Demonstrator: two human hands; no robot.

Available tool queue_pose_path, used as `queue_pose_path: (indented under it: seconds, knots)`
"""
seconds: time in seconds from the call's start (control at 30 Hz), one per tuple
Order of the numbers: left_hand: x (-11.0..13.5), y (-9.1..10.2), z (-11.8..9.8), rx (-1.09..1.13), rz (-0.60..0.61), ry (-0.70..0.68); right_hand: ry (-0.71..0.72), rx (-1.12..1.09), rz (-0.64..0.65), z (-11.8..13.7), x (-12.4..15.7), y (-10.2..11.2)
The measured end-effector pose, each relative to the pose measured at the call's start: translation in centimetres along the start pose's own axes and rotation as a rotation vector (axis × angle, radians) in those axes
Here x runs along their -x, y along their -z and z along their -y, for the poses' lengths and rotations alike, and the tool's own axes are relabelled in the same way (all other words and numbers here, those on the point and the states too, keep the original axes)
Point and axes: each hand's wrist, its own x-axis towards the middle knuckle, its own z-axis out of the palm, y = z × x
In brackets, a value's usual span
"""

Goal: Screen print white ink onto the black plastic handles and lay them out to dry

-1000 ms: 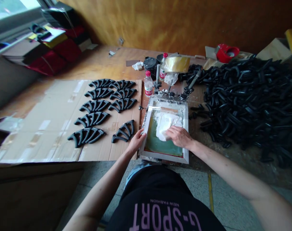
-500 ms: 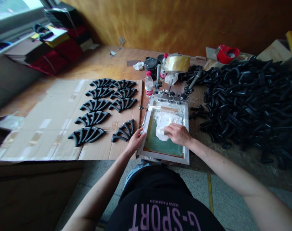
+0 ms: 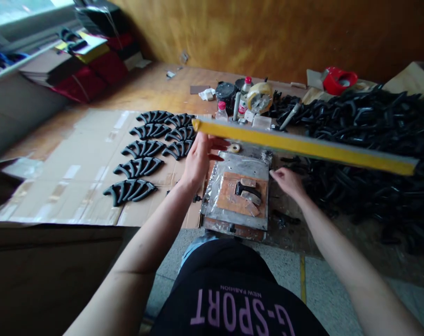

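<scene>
My left hand (image 3: 198, 156) grips the left end of a screen printing frame (image 3: 302, 144), which is raised and seen edge-on as a long yellow bar. Below it lies a metal base plate (image 3: 210, 212) with a brown board (image 3: 224, 193) on it. One black curved plastic piece (image 3: 249, 192) rests in a holder on that board. My right hand (image 3: 289, 181) is just right of the plate, fingers pinched together; a small pale bit shows at the fingertips, too small to name. The frame's mesh is hidden from this angle.
Rows of black curved pieces (image 3: 138, 192) lie on a cardboard sheet (image 3: 75, 154) at left. A large heap of similar pieces (image 3: 365, 126) fills the right. Bottles (image 3: 245, 95), a black tub (image 3: 225, 93), a tape roll (image 3: 260, 98) and a red tape dispenser (image 3: 339, 80) stand behind.
The frame has swung up from flat, baring the plate and the black piece. My left hand has risen with it. My right hand has left the white paste and moved right.
</scene>
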Motion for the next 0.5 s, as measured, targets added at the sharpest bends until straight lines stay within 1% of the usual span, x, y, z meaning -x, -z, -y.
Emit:
queue_pose_path:
  seconds: [0.07,0.1,0.17,0.2,0.23,0.3,0.33,0.37,0.4,0.47,0.5]
  knots:
    - [-1.0,-0.8,-0.4,0.031,0.004,-0.008,0.122,0.041,0.089,2.0,2.5,-2.9]
    - [-0.9,-1.0,-0.3,0.049,-0.013,-0.005,0.185,0.081,0.118,3.1,3.3,-3.9]
    - [0.7,-1.1,0.8,0.084,-0.04,0.049,0.243,0.176,0.167,4.8,4.3,-4.8]
    - [2.0,-1.1,1.7,0.094,-0.01,0.13,0.231,0.204,0.187,5.6,4.4,-4.8]
    - [3.7,-1.0,2.8,0.099,0.055,0.252,0.206,0.212,0.202,6.3,4.4,-4.4]
    - [7.5,-0.9,5.4,0.106,0.209,0.558,0.192,0.176,0.195,8.5,4.5,-3.5]
    - [9.3,-0.9,6.7,0.13,0.221,0.674,0.224,0.142,0.168,10.0,4.6,-3.1]
    - [10.8,-0.8,7.9,0.172,0.189,0.739,0.285,0.106,0.134,11.8,4.9,-2.9]
    - [12.0,-0.6,9.0,0.212,0.112,0.758,0.367,0.07,0.107,13.8,5.3,-2.9]
    - [13.5,0.6,10.6,0.243,-0.117,0.701,0.551,-0.004,0.097,18.0,6.2,-3.5]
    - [13.8,1.6,11.3,0.229,-0.223,0.668,0.63,-0.047,0.122,20.0,6.5,-4.2]
